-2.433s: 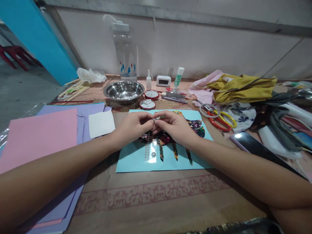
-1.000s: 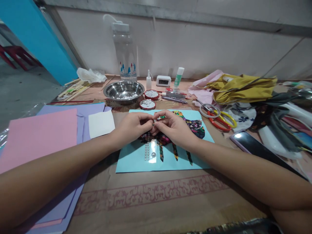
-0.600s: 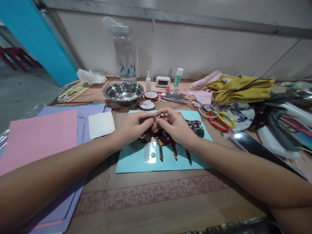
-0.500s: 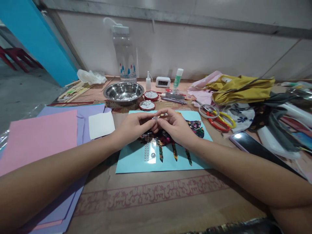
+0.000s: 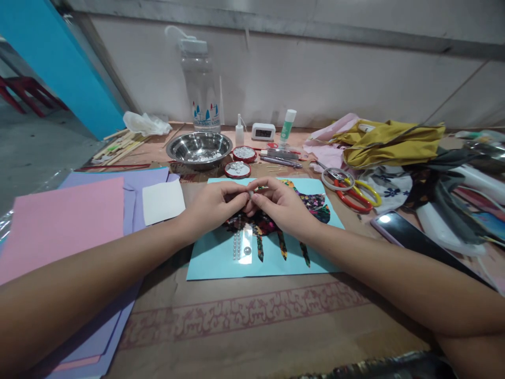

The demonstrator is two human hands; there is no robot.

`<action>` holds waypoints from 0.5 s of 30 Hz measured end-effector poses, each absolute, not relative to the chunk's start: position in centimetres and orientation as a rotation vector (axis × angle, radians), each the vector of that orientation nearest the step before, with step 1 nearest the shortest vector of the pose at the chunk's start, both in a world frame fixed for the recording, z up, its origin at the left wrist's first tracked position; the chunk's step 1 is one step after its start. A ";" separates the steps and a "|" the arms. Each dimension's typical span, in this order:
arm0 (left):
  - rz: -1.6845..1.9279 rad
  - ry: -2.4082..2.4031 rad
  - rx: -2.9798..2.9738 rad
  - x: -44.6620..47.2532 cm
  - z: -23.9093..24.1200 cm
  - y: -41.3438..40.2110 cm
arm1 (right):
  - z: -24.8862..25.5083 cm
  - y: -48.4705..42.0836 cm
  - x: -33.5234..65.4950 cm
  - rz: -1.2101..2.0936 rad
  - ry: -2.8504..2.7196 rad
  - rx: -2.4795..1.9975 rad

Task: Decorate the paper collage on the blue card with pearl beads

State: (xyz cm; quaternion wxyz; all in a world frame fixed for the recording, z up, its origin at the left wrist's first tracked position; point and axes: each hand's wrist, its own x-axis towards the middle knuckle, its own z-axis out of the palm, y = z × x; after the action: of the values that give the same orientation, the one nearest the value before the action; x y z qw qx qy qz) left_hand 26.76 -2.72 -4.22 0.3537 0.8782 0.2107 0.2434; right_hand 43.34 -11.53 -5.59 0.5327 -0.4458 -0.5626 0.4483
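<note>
My left hand (image 5: 219, 206) and my right hand (image 5: 278, 204) meet fingertip to fingertip over the middle of a light blue sheet (image 5: 215, 258). Pinched between them is a small pearl bead (image 5: 251, 194), mostly covered by the fingers. Dark flowered fabric pieces (image 5: 266, 225) lie on the sheet under my hands, with several narrow strips pointing toward me. Just below my left hand, a clear strip of stick-on pearls (image 5: 242, 246) rests on the sheet, with small pearls in rows and one larger one.
Behind the sheet stand a steel bowl (image 5: 177, 148), two red lids (image 5: 238, 176) of white bits, a glue bottle (image 5: 239, 134), a clock (image 5: 263, 132) and a glue stick (image 5: 288, 126). Scissors (image 5: 357, 202) and a phone (image 5: 414, 237) lie right; coloured paper (image 5: 71, 216) lies left.
Both hands stay together in nearly the same place. The fingertips have shifted slightly around the bead, which shows a little less clearly now.
</note>
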 end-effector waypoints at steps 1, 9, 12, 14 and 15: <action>0.628 0.549 2.273 26.8 -4.2 -2.7 | -5.6 -11.5 43.3 1.070 -1.342 -1.067; 0.571 0.577 2.251 26.7 -3.8 -2.9 | -5.7 -11.6 43.3 1.070 -1.350 -1.089; 0.557 0.581 2.236 26.9 -3.7 -3.1 | -5.8 -11.6 43.3 1.061 -1.370 -1.109; 0.562 0.587 2.218 27.0 -3.6 -3.3 | -5.8 -11.6 43.2 1.047 -1.379 -1.127; 0.563 0.590 2.206 27.0 -3.6 -3.3 | -5.8 -11.6 43.2 1.037 -1.384 -1.137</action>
State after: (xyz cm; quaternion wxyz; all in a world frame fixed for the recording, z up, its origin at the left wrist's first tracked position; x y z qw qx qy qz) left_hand 26.99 -3.29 -3.65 0.3848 0.8657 0.2318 0.2209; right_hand 43.21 -11.63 -5.79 0.5105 -0.4725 -0.5750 0.4307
